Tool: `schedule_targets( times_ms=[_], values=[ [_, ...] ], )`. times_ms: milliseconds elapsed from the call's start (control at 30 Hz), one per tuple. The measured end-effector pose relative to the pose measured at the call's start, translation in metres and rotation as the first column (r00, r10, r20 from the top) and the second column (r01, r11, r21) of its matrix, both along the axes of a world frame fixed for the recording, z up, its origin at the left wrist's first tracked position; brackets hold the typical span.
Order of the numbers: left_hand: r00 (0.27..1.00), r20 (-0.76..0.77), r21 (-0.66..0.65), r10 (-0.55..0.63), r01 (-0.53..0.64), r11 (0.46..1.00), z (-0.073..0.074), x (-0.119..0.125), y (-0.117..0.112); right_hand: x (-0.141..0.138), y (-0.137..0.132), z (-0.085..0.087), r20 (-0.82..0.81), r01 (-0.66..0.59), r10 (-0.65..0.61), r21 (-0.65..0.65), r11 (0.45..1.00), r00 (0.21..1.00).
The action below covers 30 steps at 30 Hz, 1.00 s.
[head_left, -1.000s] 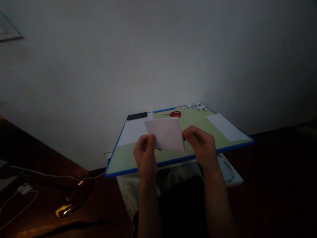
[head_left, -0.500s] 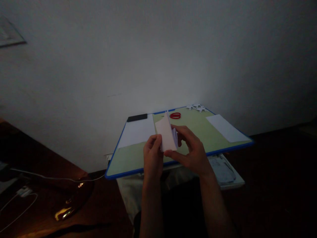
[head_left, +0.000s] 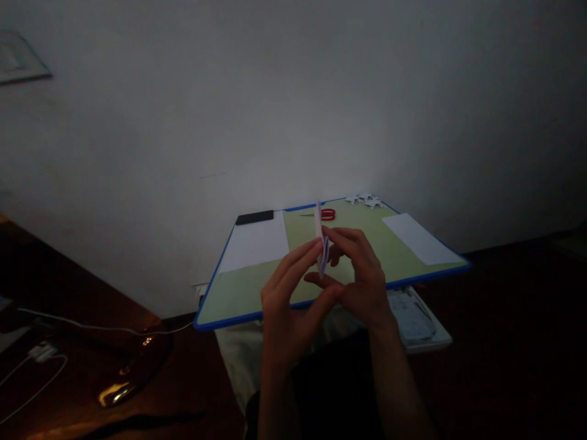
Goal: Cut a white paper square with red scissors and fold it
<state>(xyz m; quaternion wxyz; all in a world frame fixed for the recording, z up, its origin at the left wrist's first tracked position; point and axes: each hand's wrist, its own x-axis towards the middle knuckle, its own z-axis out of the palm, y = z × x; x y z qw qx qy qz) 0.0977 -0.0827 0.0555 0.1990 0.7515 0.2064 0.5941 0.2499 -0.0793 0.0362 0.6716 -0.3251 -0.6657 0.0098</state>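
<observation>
**Desk:** Head view. Report both hands and what they hold.

**Operator:** I see one folded paper. It stands upright and edge-on to my camera, raised above the middle of the board. The right hand has its grip closed on the paper: the fingers curl against the right face and the thumb sits below. The left hand has its fingers stretched out, with the tips pressed to the left face and the thumb low, close to the right thumb. The paper is pinched between the two hands.

**Desk:** Does the paper touch the board?

**Operator:** I cannot tell. The hands hide its lower edge.

**Desk:** List the rest of the view.

**Operator:** The board is pale green with a blue rim.
- A left sheet of white paper lies flat on the board.
- A black block lies at the far end of that sheet.
- Red-handled scissors lie at the far edge, just behind the folded paper.
- Small paper cut-outs lie at the far right corner.
- A right sheet lies along the right side.
- A white cable runs over the dark surface at lower left.
</observation>
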Motion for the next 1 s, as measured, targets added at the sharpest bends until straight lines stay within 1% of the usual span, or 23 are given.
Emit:
schedule_targets(
  times_ms=[67,233,333,400,433,500,533,567,600,667,700,733,767,800,867,933,1000],
  values=[
    [0.997,0.025,0.042,0.068,-0.069,0.997,0.002,0.005,-0.001,-0.001,-0.002,0.000,0.003,-0.006,0.006,-0.007,1.000,1.000],
    [0.980,0.114,0.067,0.162,-0.170,0.983,0.001,0.013,-0.003,-0.004,-0.009,0.001,0.045,-0.037,0.038,-0.018,0.999,0.998],
    [0.971,0.141,0.061,0.193,-0.203,0.977,-0.001,0.010,-0.003,-0.006,-0.013,0.002,0.062,-0.086,0.087,-0.022,0.996,0.994],
    [0.972,0.133,0.038,0.196,-0.202,0.979,-0.001,0.004,-0.002,-0.006,-0.015,0.003,0.026,-0.079,0.079,-0.008,0.997,0.996],
    [0.974,0.125,0.027,0.190,-0.195,0.980,-0.001,0.001,-0.001,-0.004,-0.017,0.004,-0.003,-0.030,0.030,0.013,0.999,1.000],
    [0.983,0.093,0.024,0.160,-0.163,0.986,0.001,-0.006,0.000,0.004,-0.021,0.008,-0.046,0.154,-0.150,0.073,0.985,0.988],
    [0.988,0.066,0.030,0.139,-0.141,0.990,0.002,-0.010,0.001,0.010,-0.024,0.013,-0.019,0.259,-0.259,0.113,0.959,0.966],
    [0.993,0.033,0.038,0.116,-0.117,0.992,0.003,-0.013,0.001,0.018,-0.028,0.018,0.029,0.337,-0.345,0.157,0.928,0.938],
    [0.996,0.000,0.046,0.094,-0.094,0.995,0.003,-0.016,0.002,0.026,-0.032,0.025,0.115,0.343,-0.370,0.200,0.918,0.922],
    [0.997,-0.047,0.059,0.064,-0.061,0.996,0.004,-0.020,0.002,0.041,-0.038,0.040,0.398,0.241,-0.315,0.226,0.944,0.862],
    [0.997,-0.056,0.063,0.057,-0.053,0.997,0.004,-0.021,0.002,0.047,-0.040,0.048,0.513,0.174,-0.257,0.205,0.963,0.819],
    [0.997,-0.054,0.069,0.057,-0.053,0.996,0.003,-0.021,0.002,0.052,-0.042,0.054,0.579,0.121,-0.204,0.178,0.977,0.789],
    [0.997,-0.046,0.075,0.061,-0.057,0.996,0.003,-0.020,0.002,0.055,-0.042,0.059,0.609,0.076,-0.151,0.147,0.986,0.779],
    [0.997,-0.035,0.081,0.065,-0.062,0.995,0.003,-0.019,0.002,0.057,-0.041,0.063,0.612,0.039,-0.103,0.117,0.992,0.784],
    [0.998,0.002,0.100,0.065,-0.065,0.993,0.002,-0.016,0.002,0.057,-0.039,0.065,0.568,-0.012,-0.033,0.075,0.997,0.822],
    [0.997,0.057,0.113,0.051,-0.057,0.992,0.002,-0.014,0.003,0.055,-0.037,0.063,0.519,-0.033,-0.003,0.060,0.998,0.855],
    [0.993,0.111,0.105,0.031,-0.043,0.994,0.001,-0.014,0.004,0.054,-0.036,0.060,0.484,-0.030,-0.005,0.064,0.997,0.875]
  ],
)
